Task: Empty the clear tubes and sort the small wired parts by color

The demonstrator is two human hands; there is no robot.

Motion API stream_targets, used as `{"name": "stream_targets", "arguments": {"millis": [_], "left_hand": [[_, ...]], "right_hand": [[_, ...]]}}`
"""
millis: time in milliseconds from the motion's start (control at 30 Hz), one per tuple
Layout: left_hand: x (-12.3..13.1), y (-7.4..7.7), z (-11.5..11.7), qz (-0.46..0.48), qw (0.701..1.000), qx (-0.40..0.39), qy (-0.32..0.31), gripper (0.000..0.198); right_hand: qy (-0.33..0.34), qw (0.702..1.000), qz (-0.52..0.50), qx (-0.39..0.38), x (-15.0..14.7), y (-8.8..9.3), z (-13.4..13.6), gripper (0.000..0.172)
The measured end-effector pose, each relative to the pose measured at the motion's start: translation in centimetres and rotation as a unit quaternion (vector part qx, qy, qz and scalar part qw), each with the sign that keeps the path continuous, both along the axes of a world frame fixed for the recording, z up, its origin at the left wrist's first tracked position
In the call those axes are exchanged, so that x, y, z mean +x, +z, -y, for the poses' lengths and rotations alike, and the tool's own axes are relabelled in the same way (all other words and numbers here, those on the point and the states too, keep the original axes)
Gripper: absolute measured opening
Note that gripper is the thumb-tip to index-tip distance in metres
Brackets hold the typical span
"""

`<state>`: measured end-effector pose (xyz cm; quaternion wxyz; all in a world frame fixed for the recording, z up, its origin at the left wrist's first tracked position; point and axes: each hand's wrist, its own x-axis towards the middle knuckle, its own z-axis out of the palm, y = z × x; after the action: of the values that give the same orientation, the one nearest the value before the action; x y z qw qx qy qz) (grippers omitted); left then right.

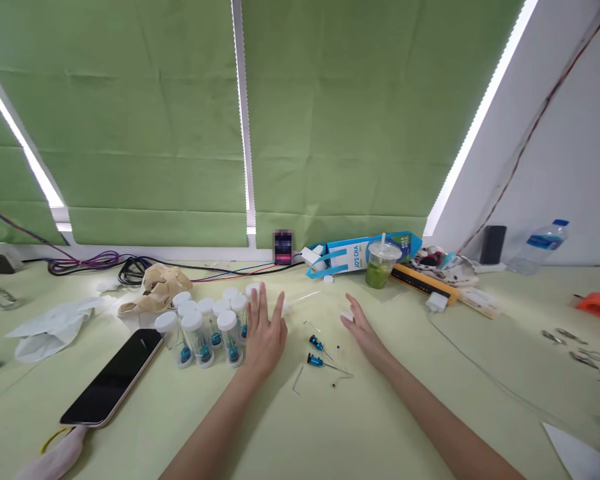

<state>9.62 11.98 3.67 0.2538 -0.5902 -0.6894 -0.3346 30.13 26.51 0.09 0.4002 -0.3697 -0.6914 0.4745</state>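
My left hand (pixel 266 337) has its fingers stretched out and apart, along the right side of a cluster of clear vials (pixel 193 340) with white screw caps. Blue-tipped parts stand inside these vials. Whether its fingers touch the nearest one is hard to see. Between thumb and fingers, my right hand (pixel 365 333) pinches a small white cap (pixel 347 317). On the table between my hands lie two blue fittings with thin metal shafts, an upper fitting (pixel 317 343) and a lower fitting (pixel 316 360). Close by are a hex key (pixel 297 380) and tiny black pieces (pixel 334 385).
A phone (pixel 113 380) lies left of the vials. Behind stand a green drink cup (pixel 377 270), a blue-white carton (pixel 350 257) and a loose white cap (pixel 329 279). A white charger (pixel 437 302) trails its cable rightward. Pliers (pixel 553 337) and a water bottle (pixel 540 247) are far right.
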Motion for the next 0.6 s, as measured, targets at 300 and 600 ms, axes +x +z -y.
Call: {"name": "stream_targets", "arguments": {"millis": [300, 600], "left_hand": [[-0.6, -0.3, -0.6, -0.011, 0.998, 0.006, 0.063, 0.052], [-0.3, -2.7, -1.5, 0.026, 0.984, -0.068, -0.160, 0.042]], "right_hand": [[0.052, 0.931, 0.175, 0.317, -0.3, 2.6, 4.6, 0.017], [0.232, 0.893, 0.222, 0.315, -0.8, 3.4, 6.3, 0.021]]}}
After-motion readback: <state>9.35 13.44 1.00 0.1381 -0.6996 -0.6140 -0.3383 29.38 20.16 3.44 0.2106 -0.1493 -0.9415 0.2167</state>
